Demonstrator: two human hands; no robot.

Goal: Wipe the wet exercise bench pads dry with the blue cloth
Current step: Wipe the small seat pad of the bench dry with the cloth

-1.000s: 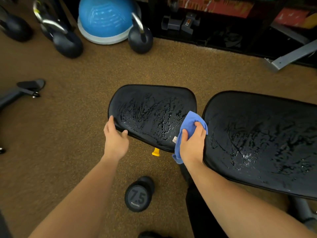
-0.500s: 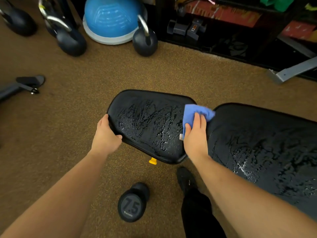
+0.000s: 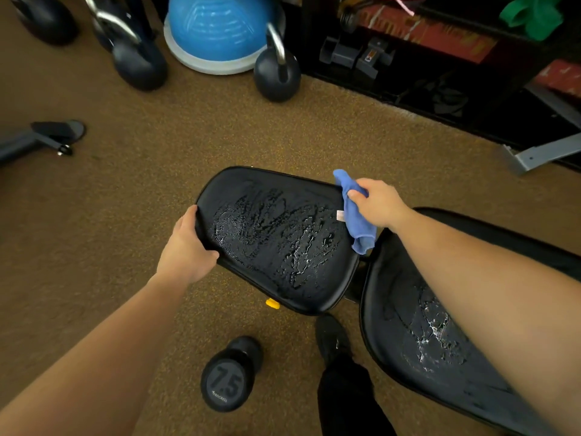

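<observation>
Two wet bench pads, one blue cloth, both my hands at work on the smaller pad.

Two black pads carry beaded water: the long back pad (image 3: 418,335) under my right forearm, and the smaller seat pad (image 3: 276,240) in front of me. One blue half-ball trainer (image 3: 220,29) sits at the far edge of the brown floor (image 3: 132,190), with three kettlebells around it; the nearest (image 3: 276,73) stands just beside it. One dumbbell (image 3: 229,376) marked 7.5 lies on the floor near my one visible shoe (image 3: 331,338). My left hand (image 3: 185,247) grips the seat pad's left rim, fingers curled under the edge. My right hand (image 3: 377,202) clasps the one blue cloth (image 3: 358,215) at the seat pad's far right corner, its tail hanging over the gap between the pads.
</observation>
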